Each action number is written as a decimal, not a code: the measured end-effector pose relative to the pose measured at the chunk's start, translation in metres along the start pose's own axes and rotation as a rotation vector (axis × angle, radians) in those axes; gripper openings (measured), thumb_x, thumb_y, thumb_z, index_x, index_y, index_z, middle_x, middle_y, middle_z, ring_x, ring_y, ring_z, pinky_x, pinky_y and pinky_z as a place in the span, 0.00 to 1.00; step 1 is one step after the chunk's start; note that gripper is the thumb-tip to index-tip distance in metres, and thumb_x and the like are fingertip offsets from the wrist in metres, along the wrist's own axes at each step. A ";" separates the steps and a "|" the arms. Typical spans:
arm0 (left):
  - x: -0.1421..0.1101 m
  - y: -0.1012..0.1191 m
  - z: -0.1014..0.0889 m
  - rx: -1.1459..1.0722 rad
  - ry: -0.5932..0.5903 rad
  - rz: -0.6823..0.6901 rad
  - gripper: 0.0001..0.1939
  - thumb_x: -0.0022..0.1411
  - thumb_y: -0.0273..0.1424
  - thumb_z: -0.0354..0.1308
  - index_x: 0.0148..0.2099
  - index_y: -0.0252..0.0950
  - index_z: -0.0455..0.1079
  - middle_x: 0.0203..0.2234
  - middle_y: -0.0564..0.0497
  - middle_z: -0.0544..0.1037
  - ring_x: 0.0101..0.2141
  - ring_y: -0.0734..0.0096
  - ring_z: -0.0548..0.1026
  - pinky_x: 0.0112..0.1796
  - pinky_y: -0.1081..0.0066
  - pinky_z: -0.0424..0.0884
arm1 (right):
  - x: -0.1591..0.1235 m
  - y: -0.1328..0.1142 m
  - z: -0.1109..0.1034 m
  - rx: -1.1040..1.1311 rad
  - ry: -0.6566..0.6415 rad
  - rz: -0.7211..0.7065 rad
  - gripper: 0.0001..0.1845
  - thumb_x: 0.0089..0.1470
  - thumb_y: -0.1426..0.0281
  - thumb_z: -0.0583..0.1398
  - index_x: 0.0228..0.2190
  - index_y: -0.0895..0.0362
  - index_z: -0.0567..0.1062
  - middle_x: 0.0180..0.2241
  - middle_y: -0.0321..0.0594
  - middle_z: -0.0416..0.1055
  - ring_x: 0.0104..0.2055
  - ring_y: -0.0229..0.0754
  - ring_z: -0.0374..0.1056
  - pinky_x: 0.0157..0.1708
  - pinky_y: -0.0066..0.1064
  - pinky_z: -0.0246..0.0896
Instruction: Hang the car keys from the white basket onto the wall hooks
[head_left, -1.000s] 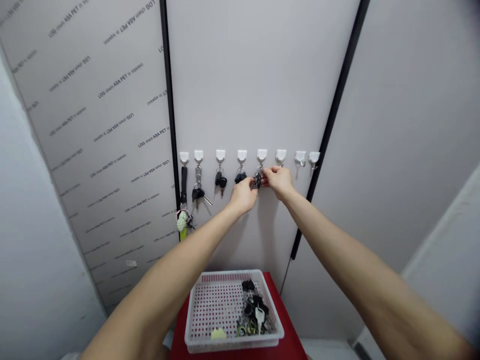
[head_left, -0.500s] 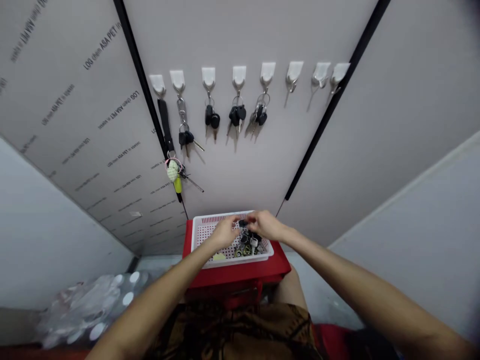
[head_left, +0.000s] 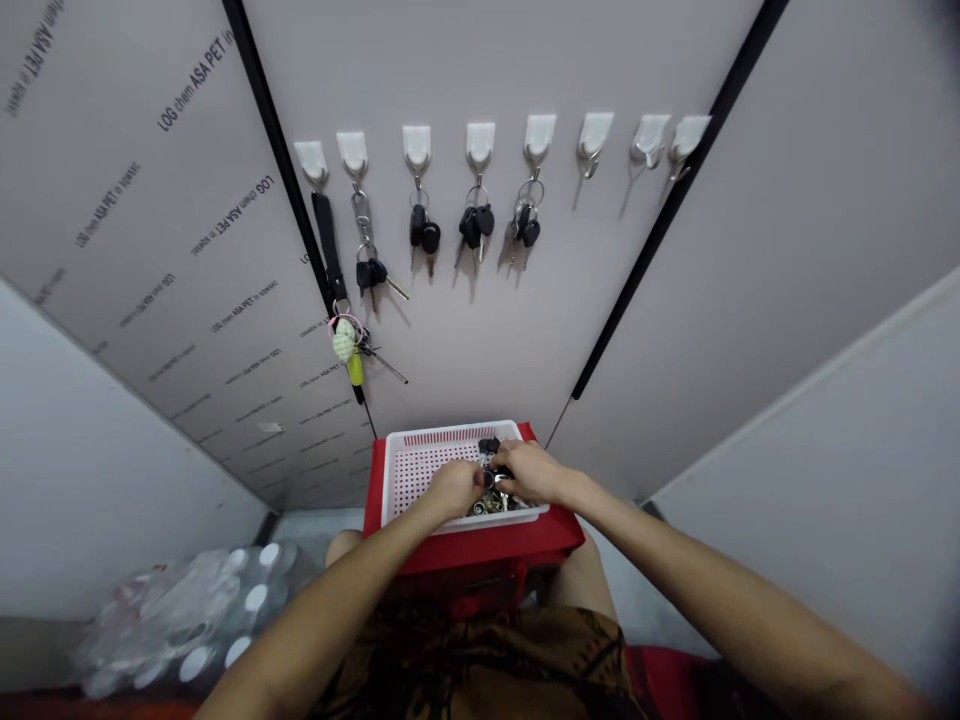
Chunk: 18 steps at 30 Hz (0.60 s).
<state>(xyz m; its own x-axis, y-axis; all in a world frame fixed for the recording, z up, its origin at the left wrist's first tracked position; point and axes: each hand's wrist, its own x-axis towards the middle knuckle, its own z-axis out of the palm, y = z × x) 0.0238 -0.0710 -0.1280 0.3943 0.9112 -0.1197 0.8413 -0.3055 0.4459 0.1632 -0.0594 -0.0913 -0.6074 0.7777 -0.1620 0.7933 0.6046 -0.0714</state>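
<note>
A white perforated basket point(head_left: 424, 440) holds a heap of keys point(head_left: 504, 495) in its right half. Inside it, my left hand point(head_left: 456, 488) is closed, thumb and fingers pinched on a key ring at the heap's left edge. My right hand point(head_left: 529, 472) bends over the heap from the right, its fingers closed on keys with dark heads. Both sets of fingertips are close together, and they partly hide what they grip. A black-headed key bunch point(head_left: 489, 445) lies just behind them by the basket's far wall.
The basket stands on a red box point(head_left: 487, 548) against the wall. Above it, white hooks point(head_left: 480, 145) run in a row; several carry key bunches point(head_left: 474, 228), and three on the right point(head_left: 596, 140) carry nothing. Wrapped plastic bottles point(head_left: 202, 620) lie at lower left.
Both hands have come lower and nearer to me, onto the heap, and my left fingers have closed. The black-headed bunch now lies uncovered near the far wall.
</note>
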 end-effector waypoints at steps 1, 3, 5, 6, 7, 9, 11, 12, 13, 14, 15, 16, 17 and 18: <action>0.000 -0.001 0.000 0.001 -0.008 0.004 0.08 0.44 0.27 0.46 0.27 0.37 0.65 0.21 0.52 0.70 0.26 0.72 0.67 0.27 0.75 0.59 | -0.001 0.002 0.000 0.014 -0.021 -0.022 0.13 0.37 0.67 0.54 0.30 0.54 0.69 0.32 0.42 0.64 0.37 0.43 0.58 0.33 0.31 0.50; 0.001 -0.001 0.000 0.004 -0.007 0.023 0.07 0.44 0.27 0.46 0.26 0.37 0.65 0.21 0.52 0.70 0.26 0.72 0.67 0.27 0.75 0.59 | -0.003 0.006 0.000 0.038 -0.042 -0.047 0.13 0.36 0.67 0.55 0.30 0.54 0.69 0.33 0.42 0.63 0.37 0.43 0.58 0.32 0.30 0.50; 0.001 -0.002 -0.002 -0.002 0.035 0.056 0.07 0.45 0.26 0.45 0.25 0.36 0.64 0.22 0.51 0.69 0.27 0.72 0.66 0.28 0.76 0.59 | -0.004 0.007 0.001 0.055 -0.031 -0.036 0.13 0.36 0.68 0.54 0.30 0.55 0.69 0.33 0.42 0.63 0.38 0.43 0.58 0.33 0.31 0.50; 0.002 -0.003 -0.003 -0.013 0.072 0.072 0.07 0.45 0.26 0.44 0.25 0.35 0.64 0.23 0.51 0.69 0.27 0.73 0.65 0.28 0.76 0.58 | -0.004 0.007 0.001 0.063 -0.018 -0.022 0.12 0.37 0.68 0.54 0.30 0.55 0.69 0.33 0.42 0.64 0.38 0.42 0.58 0.34 0.31 0.50; 0.003 -0.003 -0.006 -0.030 0.111 0.081 0.07 0.45 0.26 0.44 0.25 0.35 0.63 0.23 0.51 0.69 0.28 0.73 0.65 0.28 0.76 0.58 | -0.004 0.006 0.001 0.070 -0.001 -0.004 0.12 0.38 0.68 0.53 0.30 0.56 0.69 0.33 0.42 0.64 0.37 0.42 0.58 0.35 0.31 0.49; 0.004 -0.004 -0.012 -0.086 0.161 0.065 0.07 0.47 0.27 0.44 0.25 0.33 0.62 0.22 0.51 0.68 0.26 0.75 0.64 0.28 0.76 0.58 | -0.003 0.004 0.002 0.086 0.056 0.041 0.12 0.40 0.68 0.52 0.30 0.57 0.69 0.33 0.43 0.65 0.37 0.42 0.58 0.36 0.32 0.48; 0.005 -0.005 -0.018 -0.161 0.162 0.026 0.08 0.48 0.28 0.43 0.24 0.32 0.61 0.20 0.53 0.66 0.24 0.76 0.63 0.26 0.77 0.58 | -0.002 0.001 0.001 0.110 0.143 0.077 0.13 0.41 0.67 0.52 0.32 0.57 0.68 0.33 0.43 0.65 0.38 0.42 0.58 0.38 0.34 0.46; 0.005 -0.005 -0.021 -0.201 0.153 0.013 0.08 0.48 0.28 0.43 0.24 0.32 0.61 0.18 0.54 0.65 0.23 0.77 0.62 0.26 0.77 0.58 | -0.001 -0.001 0.001 0.129 0.186 0.084 0.14 0.41 0.67 0.52 0.32 0.57 0.68 0.34 0.43 0.66 0.38 0.42 0.58 0.38 0.34 0.46; 0.005 -0.005 -0.023 -0.240 0.145 0.008 0.07 0.48 0.28 0.43 0.24 0.32 0.61 0.17 0.55 0.64 0.22 0.78 0.61 0.25 0.78 0.58 | 0.001 -0.002 0.001 0.154 0.221 0.082 0.14 0.41 0.67 0.51 0.32 0.57 0.68 0.34 0.42 0.66 0.38 0.42 0.58 0.38 0.34 0.46; 0.005 -0.005 -0.025 -0.274 0.142 0.010 0.07 0.48 0.28 0.43 0.24 0.32 0.60 0.17 0.55 0.63 0.22 0.78 0.61 0.24 0.78 0.58 | 0.002 -0.004 0.002 0.184 0.243 0.072 0.13 0.42 0.67 0.51 0.32 0.57 0.68 0.33 0.42 0.66 0.38 0.41 0.58 0.38 0.33 0.46; 0.005 -0.005 -0.026 -0.304 0.142 0.015 0.07 0.48 0.28 0.43 0.24 0.32 0.60 0.17 0.56 0.63 0.22 0.79 0.61 0.24 0.78 0.57 | 0.004 -0.005 0.002 0.221 0.256 0.059 0.12 0.42 0.68 0.51 0.30 0.57 0.69 0.32 0.41 0.67 0.36 0.40 0.59 0.36 0.32 0.47; 0.005 -0.005 -0.026 -0.329 0.145 0.021 0.06 0.48 0.27 0.43 0.24 0.32 0.60 0.17 0.56 0.63 0.21 0.79 0.60 0.24 0.78 0.57 | 0.005 -0.006 0.003 0.267 0.264 0.051 0.11 0.42 0.69 0.50 0.28 0.58 0.69 0.30 0.41 0.67 0.34 0.39 0.60 0.35 0.30 0.49; 0.005 -0.005 -0.026 -0.353 0.149 0.026 0.06 0.48 0.27 0.43 0.24 0.32 0.60 0.16 0.57 0.62 0.21 0.80 0.60 0.24 0.78 0.57 | 0.006 -0.006 0.004 0.323 0.273 0.051 0.10 0.42 0.70 0.50 0.26 0.59 0.69 0.27 0.41 0.68 0.31 0.37 0.61 0.32 0.29 0.50; 0.006 -0.005 -0.026 -0.378 0.153 0.030 0.06 0.47 0.27 0.44 0.24 0.32 0.60 0.16 0.57 0.62 0.21 0.80 0.60 0.24 0.78 0.58 | 0.007 -0.006 0.004 0.390 0.282 0.059 0.10 0.42 0.70 0.49 0.24 0.60 0.69 0.24 0.40 0.68 0.28 0.36 0.61 0.30 0.27 0.51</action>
<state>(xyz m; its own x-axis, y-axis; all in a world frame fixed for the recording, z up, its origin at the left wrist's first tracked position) 0.0122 -0.0572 -0.1081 0.3333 0.9426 0.0192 0.6239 -0.2357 0.7451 0.1540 -0.0585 -0.0962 -0.5057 0.8578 0.0924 0.7508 0.4903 -0.4425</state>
